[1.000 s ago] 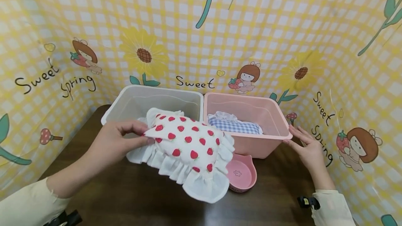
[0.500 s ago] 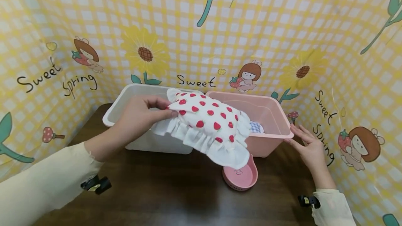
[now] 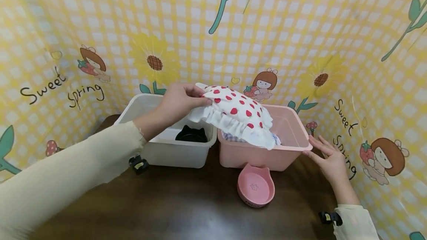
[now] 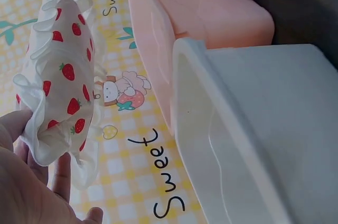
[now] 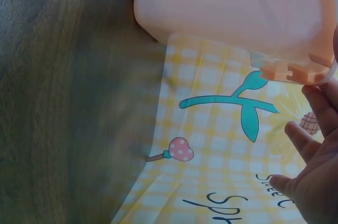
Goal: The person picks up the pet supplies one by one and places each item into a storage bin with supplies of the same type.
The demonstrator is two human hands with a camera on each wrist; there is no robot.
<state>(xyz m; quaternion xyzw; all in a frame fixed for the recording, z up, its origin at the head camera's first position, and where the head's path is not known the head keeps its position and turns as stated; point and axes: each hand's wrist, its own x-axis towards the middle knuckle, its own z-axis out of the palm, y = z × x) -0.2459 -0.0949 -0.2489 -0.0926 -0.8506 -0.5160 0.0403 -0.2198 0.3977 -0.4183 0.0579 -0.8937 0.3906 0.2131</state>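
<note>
My left hand (image 3: 186, 101) pinches one corner of a small white pillow (image 3: 233, 106) with a strawberry print and ruffled edges. The pillow hangs tilted over the left part of the pink storage bin (image 3: 267, 156). Under it, partly hidden, lies a blue-checked pillow (image 3: 233, 137) inside that bin. In the left wrist view the strawberry pillow (image 4: 68, 76) is seen edge-on, its ruffle between thumb and fingers. My right hand (image 3: 328, 158) rests with extended fingertips against the pink bin's near right corner. The right wrist view shows those fingers (image 5: 322, 108) at the bin's rim.
A white storage bin (image 3: 180, 155) stands left of the pink one, with a black cat-eared bowl (image 3: 191, 134) in it. A pink cat-eared bowl (image 3: 256, 186) sits before the pink bin on the dark wooden table (image 3: 186, 203). Yellow-checked cloth (image 3: 207, 58) surrounds the table.
My left hand has carried the strawberry pillow right and away from me, to above the pink bin. The black bowl in the white bin has come into view. My right hand stays put.
</note>
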